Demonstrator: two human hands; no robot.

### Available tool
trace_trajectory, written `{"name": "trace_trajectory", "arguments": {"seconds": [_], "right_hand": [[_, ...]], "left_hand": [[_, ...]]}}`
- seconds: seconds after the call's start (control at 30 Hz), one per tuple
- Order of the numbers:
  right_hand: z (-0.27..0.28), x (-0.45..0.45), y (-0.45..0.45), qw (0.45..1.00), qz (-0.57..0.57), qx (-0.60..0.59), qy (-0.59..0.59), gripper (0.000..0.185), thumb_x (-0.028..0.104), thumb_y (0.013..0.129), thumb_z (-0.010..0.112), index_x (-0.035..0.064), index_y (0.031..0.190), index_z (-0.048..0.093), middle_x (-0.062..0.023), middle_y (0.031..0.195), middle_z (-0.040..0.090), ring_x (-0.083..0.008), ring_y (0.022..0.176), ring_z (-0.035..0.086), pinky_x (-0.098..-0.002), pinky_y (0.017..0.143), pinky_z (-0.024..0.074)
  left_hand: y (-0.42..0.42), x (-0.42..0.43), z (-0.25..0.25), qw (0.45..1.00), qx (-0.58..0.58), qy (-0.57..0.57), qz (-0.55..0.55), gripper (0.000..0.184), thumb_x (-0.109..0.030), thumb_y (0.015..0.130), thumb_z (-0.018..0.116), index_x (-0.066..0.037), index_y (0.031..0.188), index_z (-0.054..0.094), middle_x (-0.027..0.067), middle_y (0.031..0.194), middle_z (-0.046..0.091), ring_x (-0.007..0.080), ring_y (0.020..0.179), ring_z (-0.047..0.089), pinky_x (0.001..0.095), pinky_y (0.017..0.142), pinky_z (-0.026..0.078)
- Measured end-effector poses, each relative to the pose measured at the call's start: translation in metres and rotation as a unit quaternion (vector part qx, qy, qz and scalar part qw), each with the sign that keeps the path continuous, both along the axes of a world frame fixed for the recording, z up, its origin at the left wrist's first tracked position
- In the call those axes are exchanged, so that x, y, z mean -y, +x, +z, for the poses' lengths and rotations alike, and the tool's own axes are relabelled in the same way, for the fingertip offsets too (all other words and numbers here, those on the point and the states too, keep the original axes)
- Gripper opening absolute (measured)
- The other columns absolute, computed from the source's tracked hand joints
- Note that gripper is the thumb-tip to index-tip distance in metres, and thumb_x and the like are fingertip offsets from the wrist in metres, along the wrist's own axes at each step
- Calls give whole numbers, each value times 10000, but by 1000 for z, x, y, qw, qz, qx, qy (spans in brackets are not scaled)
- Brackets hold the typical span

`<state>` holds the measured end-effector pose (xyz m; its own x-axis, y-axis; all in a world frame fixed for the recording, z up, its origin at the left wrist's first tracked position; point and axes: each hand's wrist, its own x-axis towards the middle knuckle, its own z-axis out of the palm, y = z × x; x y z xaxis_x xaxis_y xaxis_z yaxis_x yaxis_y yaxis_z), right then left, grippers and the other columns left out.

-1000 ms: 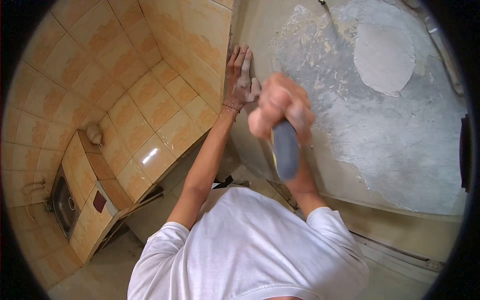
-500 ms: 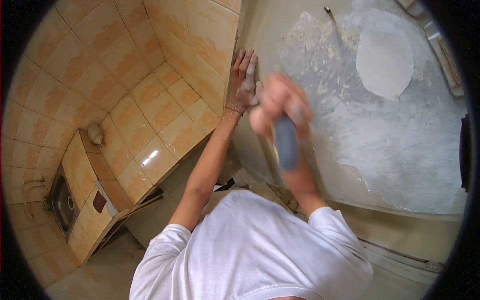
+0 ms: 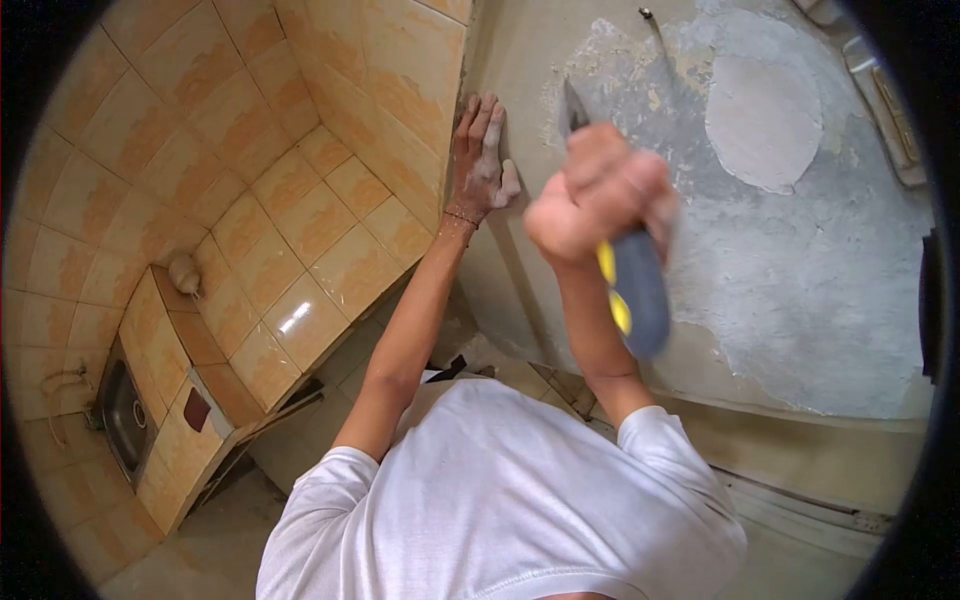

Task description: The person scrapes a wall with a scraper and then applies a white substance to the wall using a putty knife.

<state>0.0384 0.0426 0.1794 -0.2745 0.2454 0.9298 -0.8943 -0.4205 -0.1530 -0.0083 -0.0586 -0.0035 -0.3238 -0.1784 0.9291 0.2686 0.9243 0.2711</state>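
Observation:
My right hand (image 3: 605,195), slightly blurred, is closed around a putty knife (image 3: 638,290) with a grey and yellow handle. The narrow metal blade, seen nearly edge-on, points away from me past my knuckles. I cannot tell whether its tip touches the wall (image 3: 540,60). My left hand (image 3: 482,160) rests flat against that wall beside the edge of the tiling, its fingers stretched out and smeared with whitish powder. To the right of both hands, a smooth pale oval patch (image 3: 763,125) stands out on a rough grey-white coated area (image 3: 790,270).
Orange-patterned tiles (image 3: 370,80) cover the walls and ledge on the left. A metal sink (image 3: 125,415) is set into a counter at the far left. A small hook-like piece (image 3: 646,14) sticks out of the wall at the top. A dark object (image 3: 930,305) sits at the right edge.
My right hand has swung right with the putty knife, and its blade and yellow grip now show. My left hand keeps its place on the wall.

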Motion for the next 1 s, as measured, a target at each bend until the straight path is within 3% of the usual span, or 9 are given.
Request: {"name": "trace_trajectory", "arguments": {"seconds": [0.03,0.07,0.17,0.33,0.4,0.57,0.7,0.87,1.0], "right_hand": [[-30,-21,-32,986,158,-30,-38,396,202,1012,389,130,640,275,21,435,258,-90,387,236,-277,407,261],[-18,-18,-31,985,162,-35,-40,396,202,1012,389,130,640,275,21,435,258,-90,387,236,-277,407,261],[3,-2,-28,999,-21,31,-7,403,219,1013,389,128,635,281,26,437,276,-79,369,224,-265,390,259],[20,-6,-16,993,62,-62,-76,404,182,998,426,124,625,282,33,419,256,-78,337,203,-247,360,233],[29,-3,-19,980,-121,5,-161,428,170,988,446,133,608,252,31,405,242,-79,325,186,-248,345,216],[44,-11,7,980,14,117,-158,461,184,966,498,138,596,226,27,398,232,-83,331,186,-268,356,146],[51,3,-5,955,-77,175,-225,497,221,965,492,148,569,200,31,403,212,-78,342,165,-252,353,146],[49,-16,11,977,11,102,-185,403,148,953,508,126,625,275,31,402,226,-70,332,186,-252,344,167],[50,17,-1,974,-85,157,-141,496,216,978,459,149,558,204,32,397,224,-76,338,161,-244,355,148]], "left_hand": [[0,-2,1,1000,-4,12,-12,678,-263,787,431,20,1399,360,188,1462,333,405,1342,295,476,1118,243],[0,-1,3,999,-10,24,-22,684,-258,781,432,21,1400,356,189,1465,329,407,1345,291,475,1119,240],[1,1,-2,999,15,26,-18,691,-257,774,437,30,1398,354,190,1465,326,408,1350,283,479,1121,236],[3,-2,4,999,5,26,-22,696,-241,767,437,38,1399,349,196,1455,341,421,1341,291,484,1118,241],[1,0,1,999,2,26,-25,698,-239,768,441,39,1402,346,198,1454,341,421,1341,292,486,1117,242],[6,-4,4,999,11,23,-22,691,-225,769,434,38,1402,346,204,1450,344,424,1336,297,489,1115,244],[3,-2,4,999,-5,27,-30,694,-208,753,434,41,1396,352,203,1451,341,427,1336,295,489,1115,243],[0,0,5,999,3,26,-21,703,-201,742,433,42,1396,350,203,1456,332,428,1340,288,490,1115,242],[2,1,-2,999,16,27,-26,710,-191,730,436,42,1395,353,206,1450,335,429,1338,288,492,1120,237]]}}
